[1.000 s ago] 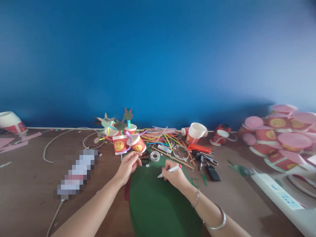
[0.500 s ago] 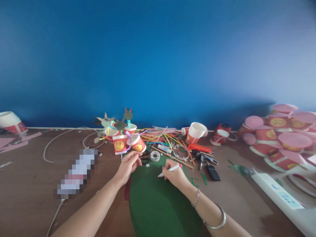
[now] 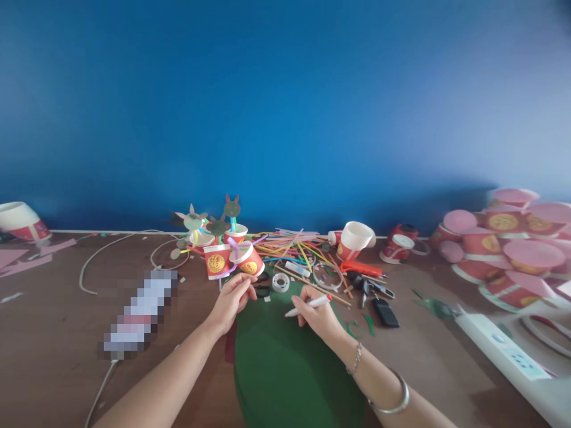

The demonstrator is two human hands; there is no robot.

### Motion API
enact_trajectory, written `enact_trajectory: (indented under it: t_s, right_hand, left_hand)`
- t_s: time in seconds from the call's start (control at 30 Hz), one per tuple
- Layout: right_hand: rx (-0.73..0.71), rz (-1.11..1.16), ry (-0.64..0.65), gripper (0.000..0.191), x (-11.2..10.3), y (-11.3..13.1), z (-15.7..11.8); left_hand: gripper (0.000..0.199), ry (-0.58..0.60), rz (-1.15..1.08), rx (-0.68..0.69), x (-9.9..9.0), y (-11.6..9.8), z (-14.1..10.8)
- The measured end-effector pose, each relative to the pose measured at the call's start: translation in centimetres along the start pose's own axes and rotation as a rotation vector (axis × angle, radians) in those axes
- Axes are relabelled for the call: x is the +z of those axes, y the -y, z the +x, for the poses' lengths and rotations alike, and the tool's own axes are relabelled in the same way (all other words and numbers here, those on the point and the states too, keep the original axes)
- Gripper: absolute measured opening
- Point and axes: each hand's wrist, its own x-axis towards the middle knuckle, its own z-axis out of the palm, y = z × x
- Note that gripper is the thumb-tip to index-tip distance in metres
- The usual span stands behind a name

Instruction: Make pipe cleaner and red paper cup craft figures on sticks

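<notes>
A white marker with a red end (image 3: 317, 302) is held in my right hand (image 3: 312, 309). Its tip points left, just over the large rounded sheet of green paper (image 3: 294, 368); whether it touches I cannot tell. My left hand (image 3: 234, 297) is at the sheet's upper left edge with fingers bent and close together; anything between them is hidden. Black scissors handles (image 3: 264, 291) lie just right of its fingertips. A roll of clear tape (image 3: 281, 282) sits between the hands, beyond the sheet. Red paper cups (image 3: 248, 261) stand behind my left hand.
Colourful straws (image 3: 289, 245) are heaped by the wall, near a white cup (image 3: 354, 238). Right of my hand are an orange tool (image 3: 361, 268) and keys with a black fob (image 3: 386, 313). A power strip (image 3: 504, 345) and stacked pink-topped cups (image 3: 491, 238) lie far right; a blurred-out object (image 3: 140, 315) lies left.
The marker's red end has tilted slightly to the right and up, and my right hand has shifted a little. My left hand has stayed in place.
</notes>
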Motion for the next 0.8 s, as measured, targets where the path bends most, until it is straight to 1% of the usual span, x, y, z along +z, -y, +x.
enact_trajectory:
  t_s: [0.13,0.33,0.5,0.8]
  right_hand:
    - [-0.006,-0.031,0.021,0.019,-0.08,0.61,-0.22]
    - [-0.035,-0.082,0.024,0.022,-0.03,0.57,-0.10]
    - [-0.017,-0.139,0.017,0.024,0.11,0.45,0.03]
    - [0.004,-0.167,0.049,0.021,0.24,0.23,-0.12]
  left_hand:
    - [0.030,-0.003,0.000,0.004,-0.05,0.08,0.04]
    - [0.029,0.017,0.002,0.012,-0.23,0.33,0.17]
    - [0.028,0.012,0.003,0.014,-0.22,0.27,0.21]
    - [0.029,0.008,0.007,0.010,-0.22,0.22,0.12]
